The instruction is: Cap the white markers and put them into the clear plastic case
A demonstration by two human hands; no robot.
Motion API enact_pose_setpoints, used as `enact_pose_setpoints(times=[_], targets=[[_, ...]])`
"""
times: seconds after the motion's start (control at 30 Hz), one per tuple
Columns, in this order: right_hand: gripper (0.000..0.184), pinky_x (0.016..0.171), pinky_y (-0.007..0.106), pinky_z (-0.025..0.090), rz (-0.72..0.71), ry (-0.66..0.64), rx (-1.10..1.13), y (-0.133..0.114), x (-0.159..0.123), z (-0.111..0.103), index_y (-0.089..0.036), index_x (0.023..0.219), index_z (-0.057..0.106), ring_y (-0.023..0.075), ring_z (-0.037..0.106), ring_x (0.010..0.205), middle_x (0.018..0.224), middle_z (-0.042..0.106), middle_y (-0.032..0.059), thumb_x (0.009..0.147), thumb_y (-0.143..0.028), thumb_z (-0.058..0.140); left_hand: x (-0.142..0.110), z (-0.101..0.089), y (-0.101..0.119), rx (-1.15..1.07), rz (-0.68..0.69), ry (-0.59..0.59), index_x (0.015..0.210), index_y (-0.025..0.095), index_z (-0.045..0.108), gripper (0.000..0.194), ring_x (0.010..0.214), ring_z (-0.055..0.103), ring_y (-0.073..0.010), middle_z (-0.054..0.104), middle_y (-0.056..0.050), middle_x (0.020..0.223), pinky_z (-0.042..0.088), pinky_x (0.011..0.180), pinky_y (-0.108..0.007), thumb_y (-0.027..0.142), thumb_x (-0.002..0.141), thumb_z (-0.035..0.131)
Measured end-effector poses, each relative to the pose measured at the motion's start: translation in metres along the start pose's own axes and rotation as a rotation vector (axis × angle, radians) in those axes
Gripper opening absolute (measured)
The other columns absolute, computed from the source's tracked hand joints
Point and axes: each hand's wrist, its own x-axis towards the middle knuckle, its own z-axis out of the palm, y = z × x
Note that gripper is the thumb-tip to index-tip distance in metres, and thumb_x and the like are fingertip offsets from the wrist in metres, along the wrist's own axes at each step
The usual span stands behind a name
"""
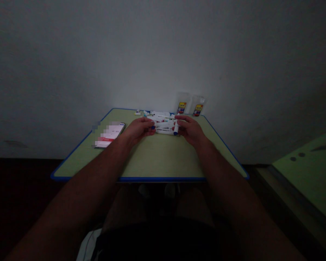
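Between the fingers of my right hand (191, 129) is a white marker (176, 127), held nearly upright, with a blue end pointing toward me. My left hand (139, 128) is closed in a pinch on a small blue cap (153, 127); whether more of a marker sits behind the fingers is hidden. Several white markers (164, 125) lie in a loose pile on the table between and beyond both hands, a few showing coloured ends.
A phone (108, 136) with a lit screen lies at the table's left. Two clear plastic containers (182, 99) with yellow labels stand at the back right against the wall (163, 54). Small white and yellow pieces (137, 113) lie at the back left. Blue edging (163, 179) borders the table.
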Motion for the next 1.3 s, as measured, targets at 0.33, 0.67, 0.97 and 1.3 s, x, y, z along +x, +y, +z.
enact_pose_setpoints(times=[0.33, 0.67, 0.97, 1.3], targets=[[0.024, 0.061, 0.031, 0.061, 0.023, 0.01, 0.011, -0.0011, -0.0018, 0.0014, -0.022, 0.102, 0.066, 0.0159, 0.069, 0.068, 0.086, 0.073, 0.0028, 0.079, -0.015, 0.067, 0.0, -0.0011, -0.0003, 0.034, 0.006, -0.007, 0.078, 0.014, 0.061, 0.009, 0.055, 0.064, -0.0118, 0.068, -0.005, 0.068, 0.055, 0.056, -0.024, 0.009, 0.083, 0.067], [0.023, 0.059, 0.028, 0.059, 0.036, 0.02, 0.011, -0.0048, -0.0061, 0.0062, -0.02, 0.1, 0.067, 0.0136, 0.068, 0.063, 0.081, 0.071, 0.001, 0.08, -0.01, 0.065, 0.0012, -0.0012, 0.0019, -0.074, -0.017, 0.016, 0.081, 0.013, 0.059, 0.014, 0.063, 0.07, -0.0151, 0.073, -0.01, 0.076, 0.058, 0.059, -0.024, -0.001, 0.079, 0.06], [0.022, 0.061, 0.029, 0.06, 0.046, 0.016, -0.026, -0.0023, -0.0044, 0.0046, -0.021, 0.103, 0.066, 0.0149, 0.069, 0.067, 0.084, 0.071, 0.0022, 0.083, -0.012, 0.066, 0.0003, 0.0009, 0.0024, -0.112, -0.004, 0.015, 0.084, 0.012, 0.063, 0.018, 0.076, 0.072, -0.0185, 0.071, -0.012, 0.081, 0.061, 0.066, -0.026, -0.004, 0.079, 0.058], [0.021, 0.061, 0.03, 0.06, 0.075, 0.019, -0.008, -0.0057, -0.0076, 0.0077, -0.021, 0.101, 0.067, 0.0146, 0.068, 0.065, 0.081, 0.071, 0.0019, 0.084, -0.01, 0.062, 0.002, -0.0009, -0.0002, -0.115, -0.011, -0.007, 0.081, 0.011, 0.066, 0.011, 0.077, 0.071, -0.0178, 0.071, -0.013, 0.083, 0.061, 0.067, -0.025, 0.0, 0.082, 0.062]])
